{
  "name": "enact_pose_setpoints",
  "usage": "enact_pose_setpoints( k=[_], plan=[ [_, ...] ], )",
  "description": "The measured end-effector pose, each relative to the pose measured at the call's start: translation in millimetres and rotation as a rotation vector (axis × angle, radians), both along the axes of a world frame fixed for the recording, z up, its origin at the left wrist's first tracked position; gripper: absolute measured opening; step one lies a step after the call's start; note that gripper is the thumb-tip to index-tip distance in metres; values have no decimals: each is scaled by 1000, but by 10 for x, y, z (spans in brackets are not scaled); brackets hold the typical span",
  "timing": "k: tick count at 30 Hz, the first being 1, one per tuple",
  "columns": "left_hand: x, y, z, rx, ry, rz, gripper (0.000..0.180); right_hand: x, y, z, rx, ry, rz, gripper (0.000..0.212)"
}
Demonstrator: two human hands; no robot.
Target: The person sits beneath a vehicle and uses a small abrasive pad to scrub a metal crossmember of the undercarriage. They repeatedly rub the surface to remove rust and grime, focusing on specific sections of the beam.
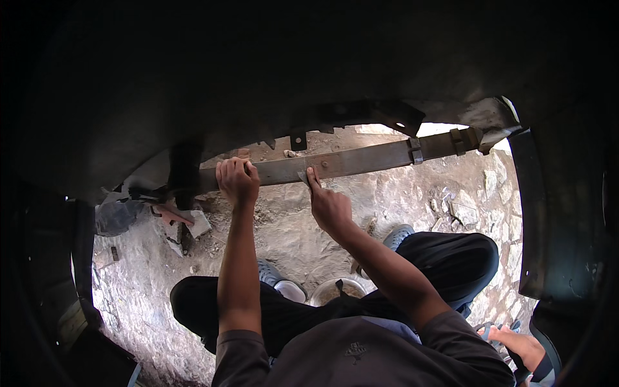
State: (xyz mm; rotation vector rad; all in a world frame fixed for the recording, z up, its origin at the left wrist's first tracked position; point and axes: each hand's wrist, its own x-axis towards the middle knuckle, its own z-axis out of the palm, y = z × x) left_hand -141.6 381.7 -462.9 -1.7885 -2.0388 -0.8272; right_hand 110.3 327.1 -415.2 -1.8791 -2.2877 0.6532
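Note:
A long, flat leaf spring point(371, 160) runs across the view beneath a dark vehicle body, with metal clips round its right part. My left hand point(238, 179) is closed over the bar left of its middle, fingers curled over the top edge. Just to the right, my right hand point(330, 205) reaches up to the same bar, its index finger stretched along a small flat grey piece point(303, 176) pressed to the bar's face. The fingers close round that piece, whose kind I cannot make out. A reddish-brown patch with a round spot shows beside the fingertip.
Dark body panels point(561, 213) surround the opening above and on both sides. A bracket with a hole point(298, 140) hangs above the bar. Broken stones point(463, 213) lie on rough ground. A round bowl point(336, 291) stands between my feet. Another person's foot point(493, 333) is at lower right.

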Motion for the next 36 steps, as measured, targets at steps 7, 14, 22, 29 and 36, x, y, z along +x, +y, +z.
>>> enact_pose_setpoints(
  k=[7,14,22,29,36],
  plan=[
    [-2,24,-16,16,14,-31,11,-86,335,-102,53,29,-35,63],
    [28,4,6,28,-8,6,11,15,-34,-65,-41,14,-11,60],
    [33,40,-18,38,-5,-8,12,-38,273,-87,34,91,-79,58],
    [31,35,-30,13,5,23,14,21,66,-45,-25,42,-30,60],
    [-30,28,-31,27,-38,-59,16,-99,336,-154,21,117,-105,60]
  ],
)
